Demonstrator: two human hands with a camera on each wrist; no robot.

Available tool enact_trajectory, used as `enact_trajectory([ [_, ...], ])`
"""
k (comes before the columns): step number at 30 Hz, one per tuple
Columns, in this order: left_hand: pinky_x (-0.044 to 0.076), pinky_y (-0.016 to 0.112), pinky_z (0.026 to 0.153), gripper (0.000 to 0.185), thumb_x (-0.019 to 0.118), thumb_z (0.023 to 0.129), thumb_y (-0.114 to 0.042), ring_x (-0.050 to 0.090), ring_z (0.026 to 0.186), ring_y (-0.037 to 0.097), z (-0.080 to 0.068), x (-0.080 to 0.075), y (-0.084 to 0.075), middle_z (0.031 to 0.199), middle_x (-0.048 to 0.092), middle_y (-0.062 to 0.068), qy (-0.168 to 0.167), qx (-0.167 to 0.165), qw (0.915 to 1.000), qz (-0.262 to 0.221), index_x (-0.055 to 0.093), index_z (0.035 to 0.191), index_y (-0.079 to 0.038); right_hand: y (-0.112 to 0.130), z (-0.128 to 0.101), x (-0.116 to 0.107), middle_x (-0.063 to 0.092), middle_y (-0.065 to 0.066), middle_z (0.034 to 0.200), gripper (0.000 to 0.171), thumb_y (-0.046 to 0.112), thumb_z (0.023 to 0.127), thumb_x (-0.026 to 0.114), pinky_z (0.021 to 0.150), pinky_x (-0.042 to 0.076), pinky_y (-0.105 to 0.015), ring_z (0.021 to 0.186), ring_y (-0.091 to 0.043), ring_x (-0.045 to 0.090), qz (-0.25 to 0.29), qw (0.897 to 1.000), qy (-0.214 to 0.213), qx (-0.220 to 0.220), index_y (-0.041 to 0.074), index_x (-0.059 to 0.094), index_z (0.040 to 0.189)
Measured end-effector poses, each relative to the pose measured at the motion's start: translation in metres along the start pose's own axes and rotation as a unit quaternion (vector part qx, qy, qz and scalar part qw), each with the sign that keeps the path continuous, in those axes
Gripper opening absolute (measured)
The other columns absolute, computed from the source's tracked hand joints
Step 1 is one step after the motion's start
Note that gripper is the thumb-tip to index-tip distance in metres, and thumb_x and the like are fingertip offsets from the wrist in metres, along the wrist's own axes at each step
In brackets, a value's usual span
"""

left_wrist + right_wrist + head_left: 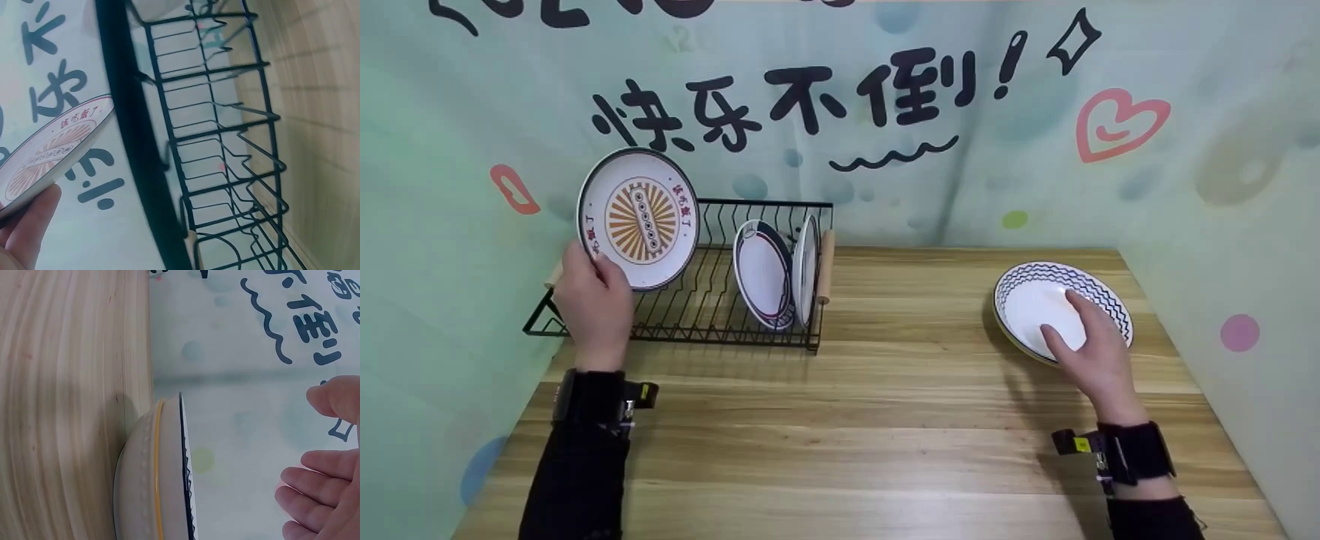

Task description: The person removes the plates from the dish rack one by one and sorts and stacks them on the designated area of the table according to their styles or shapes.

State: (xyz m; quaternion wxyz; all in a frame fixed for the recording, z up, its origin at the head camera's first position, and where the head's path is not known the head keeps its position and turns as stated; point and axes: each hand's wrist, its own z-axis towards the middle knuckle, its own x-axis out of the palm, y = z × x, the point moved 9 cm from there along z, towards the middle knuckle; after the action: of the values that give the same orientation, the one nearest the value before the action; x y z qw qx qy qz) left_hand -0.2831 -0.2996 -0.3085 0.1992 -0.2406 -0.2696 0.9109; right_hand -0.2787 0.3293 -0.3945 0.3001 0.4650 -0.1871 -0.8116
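over the tabletop (pixel 870 450), the left hand (pixel 596 304) grips a plate (pixel 642 214) above the far-left rack (pixel 765 202); likely racking, calling for lowering it upright. the right hand (pixel 1099 352), thumb and fingers apart, hovers over a bowl (pixel 1027 304).

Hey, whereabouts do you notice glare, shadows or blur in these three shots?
Head view: pale sheen on the table, dark shadow beside the right forearm; left wrist view: blurry shadows of the rack on the table; right wrist view: soft-edged shadow near the bowl.

Behind a wooden table (pixel 870 427), pale backdrop (pixel 900 199) with black lettering (pixel 801 76)
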Motion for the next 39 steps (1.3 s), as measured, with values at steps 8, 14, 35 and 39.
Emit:
enact_trajectory([
  [8, 0.052, 0.052, 0.085, 0.026, 0.052, 0.093, 0.002, 0.065, 0.096, 0.041, -0.005, -0.004, -0.011, 0.107, 0.067, 0.025, -0.011, 0.009, 0.9991, -0.039, 0.06, 0.116, 0.011, 0.005, 0.002, 0.004, 0.052, -0.031, 0.135, 0.059, 0.011, 0.087, 0.072, 0.108, 0.032, -0.058, 0.127, -0.047, 0.044, 0.006, 1.0, -0.003, -0.008, -0.009, 0.049, 0.138],
  [14, 0.053, 0.045, 0.091, 0.032, 0.053, 0.093, 0.005, 0.065, 0.103, 0.034, -0.01, -0.004, -0.019, 0.115, 0.067, 0.022, -0.008, 0.002, 0.9974, -0.071, 0.059, 0.124, 0.01, 0.01, 0.003, 0.005, 0.052, -0.03, 0.136, 0.058, 0.011, 0.088, 0.071, 0.109, 0.031, -0.058, 0.128, -0.046, 0.044, 0.01, 1.0, -0.002, -0.009, -0.009, 0.049, 0.138],
  [35, 0.04, 0.015, 0.058, 0.02, 0.054, 0.094, 0.005, 0.047, 0.065, 0.006, -0.031, 0.0, -0.05, 0.088, 0.065, 0.022, -0.025, -0.002, 0.9901, -0.138, 0.06, 0.111, 0.013, 0.035, 0.008, 0.01, 0.054, -0.027, 0.135, 0.058, 0.008, 0.086, 0.073, 0.109, 0.033, -0.054, 0.127, -0.043, 0.046, 0.031, 0.998, -0.03, -0.044, -0.007, 0.051, 0.137],
  [39, 0.038, 0.013, 0.054, 0.023, 0.055, 0.093, 0.006, 0.046, 0.061, 0.004, -0.036, 0.003, -0.055, 0.086, 0.065, 0.02, -0.022, -0.001, 0.9876, -0.156, 0.061, 0.114, 0.012, 0.039, 0.009, 0.01, 0.055, -0.027, 0.134, 0.057, 0.006, 0.086, 0.073, 0.108, 0.034, -0.054, 0.126, -0.043, 0.047, 0.036, 0.997, -0.039, -0.054, -0.008, 0.052, 0.136],
])
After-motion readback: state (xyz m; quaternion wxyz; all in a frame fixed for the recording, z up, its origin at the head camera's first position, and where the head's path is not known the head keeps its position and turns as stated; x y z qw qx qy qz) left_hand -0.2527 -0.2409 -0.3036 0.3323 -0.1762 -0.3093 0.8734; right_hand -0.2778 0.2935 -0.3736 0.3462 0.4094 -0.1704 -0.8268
